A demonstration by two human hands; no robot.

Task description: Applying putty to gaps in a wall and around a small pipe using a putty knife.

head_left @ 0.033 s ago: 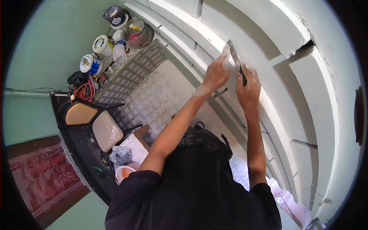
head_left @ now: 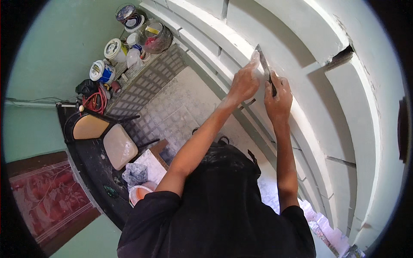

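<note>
Nothing is shifting vs. earlier frame: both hands staying raised on white wall ledge [head_left: 301, 107]. Head view: left hand [head_left: 243, 82] is pressing, fingers together, against putty knife [head_left: 265, 69]; right hand [head_left: 277, 96] is gripping its handle, fingers clamped round it. Blade is lying flat on ledge. Round paint tubs [head_left: 112, 49], white w/ blue lids, are standing far left on tiled floor [head_left: 180, 107]; folding chair [head_left: 103, 135] nearer, well apart from hands.

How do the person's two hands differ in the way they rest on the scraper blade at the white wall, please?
The left hand reaches higher, its fingertips pressing near the upper end of the scraper blade; the right hand sits lower, wrapped around the dark handle end. The left arm crosses diagonally; the right rises nearly straight. Both are dusted white and hold the one tool against the white wall.
</note>
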